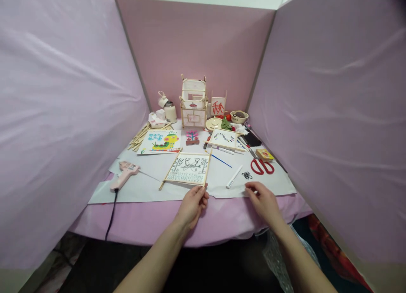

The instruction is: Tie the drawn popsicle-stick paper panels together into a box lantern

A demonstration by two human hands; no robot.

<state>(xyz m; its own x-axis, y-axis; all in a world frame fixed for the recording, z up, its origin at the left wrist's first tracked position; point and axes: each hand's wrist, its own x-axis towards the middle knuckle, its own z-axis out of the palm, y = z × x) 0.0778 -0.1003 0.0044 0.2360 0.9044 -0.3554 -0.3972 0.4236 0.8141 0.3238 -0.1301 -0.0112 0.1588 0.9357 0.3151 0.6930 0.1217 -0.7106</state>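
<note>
My left hand (193, 203) pinches the lower right corner of a stick-framed panel (187, 168) with a black line drawing on it. The panel's sticks stick out past its corners. My right hand (261, 200) is held over the front edge of the white sheet, thumb and index finger curled close together; whether anything small is between them is hidden. Just above that hand lies a small heap of black bands (246, 175), and a white pen (234, 176) is to its upper left. Red-handled scissors (262, 166) lie beyond it.
A pink glue gun (125, 174) with a black cord lies at the left. Behind are a caterpillar picture (158, 141), wooden sticks (139, 136), a second framed panel (223, 138), a stick-built lantern frame (193, 102), a bottle (170, 112) and a bowl (239, 116). Pink cloth walls surround the table.
</note>
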